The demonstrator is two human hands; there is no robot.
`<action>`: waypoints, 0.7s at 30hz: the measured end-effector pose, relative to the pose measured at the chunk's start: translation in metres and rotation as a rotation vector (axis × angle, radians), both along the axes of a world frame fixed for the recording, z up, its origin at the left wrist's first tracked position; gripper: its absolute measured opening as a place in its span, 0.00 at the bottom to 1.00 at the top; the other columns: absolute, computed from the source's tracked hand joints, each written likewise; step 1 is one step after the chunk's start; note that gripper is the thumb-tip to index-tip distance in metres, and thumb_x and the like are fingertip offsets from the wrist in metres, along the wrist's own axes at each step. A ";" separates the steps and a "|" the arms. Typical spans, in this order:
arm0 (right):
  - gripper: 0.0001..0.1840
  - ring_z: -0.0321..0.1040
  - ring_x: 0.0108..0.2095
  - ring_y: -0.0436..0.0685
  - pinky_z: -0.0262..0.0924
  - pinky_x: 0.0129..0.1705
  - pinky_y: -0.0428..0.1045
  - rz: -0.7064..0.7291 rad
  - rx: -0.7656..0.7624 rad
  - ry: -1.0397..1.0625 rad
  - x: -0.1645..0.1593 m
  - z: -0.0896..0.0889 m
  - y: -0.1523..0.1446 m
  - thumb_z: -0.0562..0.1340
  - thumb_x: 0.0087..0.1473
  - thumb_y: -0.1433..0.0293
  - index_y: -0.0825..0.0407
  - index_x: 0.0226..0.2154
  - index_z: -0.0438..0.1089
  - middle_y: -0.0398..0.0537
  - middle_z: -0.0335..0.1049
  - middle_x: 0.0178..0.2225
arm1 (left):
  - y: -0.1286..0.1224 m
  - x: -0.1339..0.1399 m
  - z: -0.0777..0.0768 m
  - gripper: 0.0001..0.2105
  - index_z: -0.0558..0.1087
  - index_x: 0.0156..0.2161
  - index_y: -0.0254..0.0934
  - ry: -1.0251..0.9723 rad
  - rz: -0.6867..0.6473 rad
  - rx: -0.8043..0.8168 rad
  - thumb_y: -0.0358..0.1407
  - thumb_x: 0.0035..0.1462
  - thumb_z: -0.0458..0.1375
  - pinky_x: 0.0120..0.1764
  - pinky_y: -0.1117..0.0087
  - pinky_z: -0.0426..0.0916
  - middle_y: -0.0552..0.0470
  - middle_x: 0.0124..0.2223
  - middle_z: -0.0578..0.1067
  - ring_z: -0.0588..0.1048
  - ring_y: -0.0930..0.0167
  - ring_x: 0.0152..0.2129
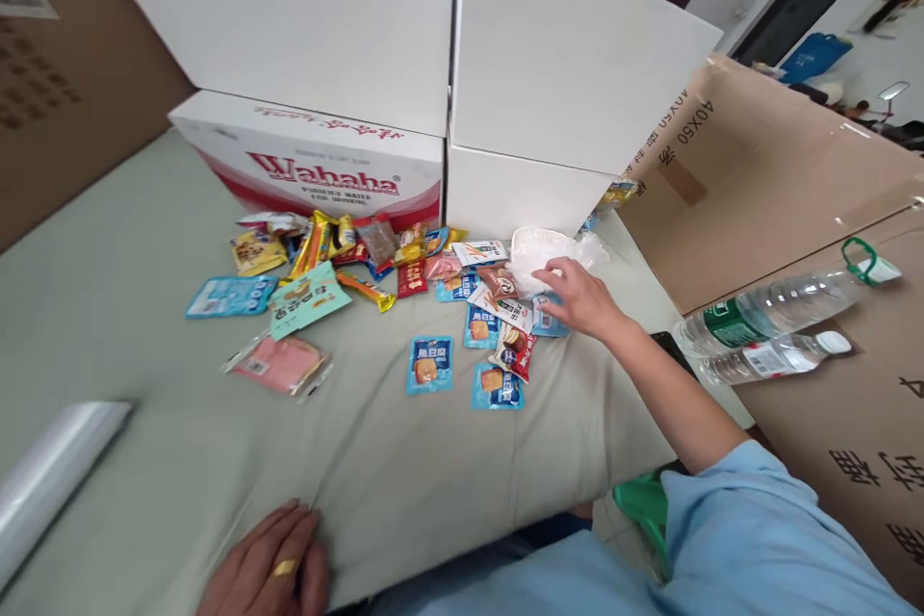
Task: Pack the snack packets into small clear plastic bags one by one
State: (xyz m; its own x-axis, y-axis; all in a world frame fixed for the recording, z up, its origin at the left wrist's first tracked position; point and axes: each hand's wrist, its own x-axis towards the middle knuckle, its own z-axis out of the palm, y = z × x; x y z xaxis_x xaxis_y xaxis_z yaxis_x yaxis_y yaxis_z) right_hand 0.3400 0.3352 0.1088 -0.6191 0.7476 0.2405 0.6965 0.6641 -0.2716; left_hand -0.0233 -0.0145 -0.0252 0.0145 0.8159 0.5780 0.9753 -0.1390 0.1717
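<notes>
My right hand (574,298) reaches over the right end of a snack pile, thumb and fingers curved and apart. Just beneath it lies a blue packet (552,320), partly covered by the hand; touch cannot be made out. Beside the fingertips are a white tray (538,245) in clear plastic and a brown packet (498,282). My left hand (270,563), with a gold ring, rests on the cloth near the front edge, fingers lying down and holding nothing. Closer to me lie single blue snack packets (429,366) and a red-and-white packet (514,351).
A white Wahaba carton (318,164) and white panels (526,192) stand behind the pile. On the left are a green packet (310,298), a pink packet (278,364) and a plastic roll (58,472). Two bottles (765,318) lie right, by brown cardboard (780,154).
</notes>
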 end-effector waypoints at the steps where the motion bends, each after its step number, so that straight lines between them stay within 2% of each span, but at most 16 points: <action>1: 0.16 0.65 0.54 0.65 0.65 0.46 0.54 0.002 0.007 -0.095 -0.011 -0.002 -0.002 0.69 0.55 0.69 0.44 0.48 0.78 0.54 0.71 0.56 | 0.001 0.004 0.004 0.10 0.74 0.45 0.41 0.021 0.014 0.016 0.30 0.57 0.59 0.48 0.57 0.73 0.44 0.42 0.81 0.81 0.59 0.39; 3: 0.08 0.64 0.53 0.66 0.64 0.46 0.55 -0.034 0.025 -0.134 -0.029 0.000 -0.007 0.64 0.59 0.71 0.46 0.41 0.78 0.55 0.72 0.54 | 0.001 0.009 0.008 0.08 0.74 0.43 0.39 0.028 0.032 0.045 0.29 0.58 0.60 0.47 0.58 0.73 0.44 0.41 0.81 0.80 0.59 0.39; 4: 0.07 0.65 0.52 0.65 0.63 0.46 0.55 -0.059 0.040 -0.057 -0.036 0.005 -0.010 0.62 0.61 0.70 0.47 0.37 0.78 0.55 0.73 0.51 | 0.000 0.011 0.009 0.07 0.74 0.42 0.39 0.006 0.038 0.045 0.28 0.58 0.60 0.47 0.58 0.73 0.44 0.41 0.81 0.80 0.60 0.39; 7: 0.09 0.68 0.41 0.60 0.63 0.43 0.53 -0.137 0.001 0.455 -0.050 0.030 -0.035 0.61 0.64 0.62 0.47 0.38 0.75 0.50 0.74 0.40 | -0.003 0.014 0.009 0.06 0.75 0.42 0.40 -0.201 0.055 0.036 0.29 0.61 0.58 0.47 0.61 0.73 0.47 0.42 0.81 0.80 0.63 0.40; 9: 0.11 0.66 0.31 0.55 0.62 0.36 0.51 -0.153 -0.209 0.827 -0.059 0.044 -0.064 0.65 0.61 0.56 0.46 0.39 0.72 0.44 0.71 0.32 | -0.003 0.019 0.015 0.06 0.76 0.42 0.40 -0.458 0.079 -0.001 0.32 0.64 0.57 0.46 0.63 0.74 0.47 0.42 0.80 0.79 0.66 0.40; 11: 0.15 0.61 0.25 0.52 0.58 0.28 0.48 -0.135 -0.537 1.084 -0.072 0.047 -0.097 0.69 0.56 0.54 0.45 0.37 0.70 0.40 0.68 0.28 | 0.001 0.029 0.028 0.09 0.76 0.44 0.40 -0.788 0.078 -0.087 0.38 0.68 0.55 0.45 0.63 0.75 0.46 0.44 0.79 0.79 0.66 0.41; 12: 0.17 0.58 0.23 0.50 0.55 0.25 0.47 -0.125 -0.706 1.159 -0.081 0.042 -0.115 0.71 0.52 0.53 0.44 0.36 0.69 0.39 0.66 0.27 | 0.005 0.035 0.035 0.12 0.76 0.46 0.40 -0.968 0.038 -0.136 0.43 0.68 0.54 0.43 0.63 0.76 0.45 0.46 0.78 0.79 0.65 0.42; 14: 0.20 0.50 0.19 0.47 0.47 0.20 0.44 -0.137 -0.981 1.212 -0.100 0.024 -0.149 0.74 0.46 0.54 0.45 0.36 0.69 0.37 0.66 0.26 | 0.017 0.050 0.051 0.21 0.70 0.58 0.41 -1.410 -0.098 -0.230 0.52 0.70 0.49 0.41 0.62 0.78 0.40 0.56 0.75 0.79 0.62 0.48; 16: 0.21 0.44 0.17 0.45 0.40 0.18 0.43 -0.172 -1.133 1.170 -0.119 0.000 -0.179 0.75 0.44 0.56 0.45 0.36 0.69 0.36 0.65 0.25 | 0.029 0.062 0.064 0.33 0.61 0.67 0.46 -1.730 -0.298 -0.332 0.63 0.65 0.47 0.42 0.58 0.79 0.37 0.63 0.71 0.77 0.58 0.53; 18: 0.18 0.46 0.18 0.45 0.41 0.18 0.44 -0.192 -1.163 1.100 -0.133 -0.023 -0.202 0.75 0.46 0.58 0.46 0.34 0.70 0.36 0.65 0.24 | 0.039 0.071 0.072 0.41 0.60 0.68 0.50 -1.874 -0.418 -0.378 0.65 0.55 0.60 0.44 0.56 0.78 0.39 0.66 0.67 0.75 0.56 0.55; 19: 0.16 0.50 0.19 0.46 0.44 0.19 0.44 -0.193 -1.146 1.073 -0.138 -0.031 -0.210 0.74 0.48 0.58 0.46 0.33 0.71 0.37 0.66 0.24 | 0.042 0.074 0.073 0.42 0.64 0.66 0.49 -1.887 -0.434 -0.396 0.62 0.50 0.67 0.45 0.57 0.77 0.40 0.64 0.70 0.76 0.57 0.54; 21: 0.15 0.54 0.22 0.48 0.49 0.22 0.45 -0.187 -1.097 1.048 -0.141 -0.040 -0.220 0.73 0.50 0.57 0.47 0.32 0.72 0.39 0.69 0.27 | 0.046 0.076 0.072 0.34 0.75 0.54 0.42 -1.868 -0.369 -0.423 0.52 0.43 0.75 0.45 0.60 0.75 0.44 0.52 0.78 0.78 0.61 0.45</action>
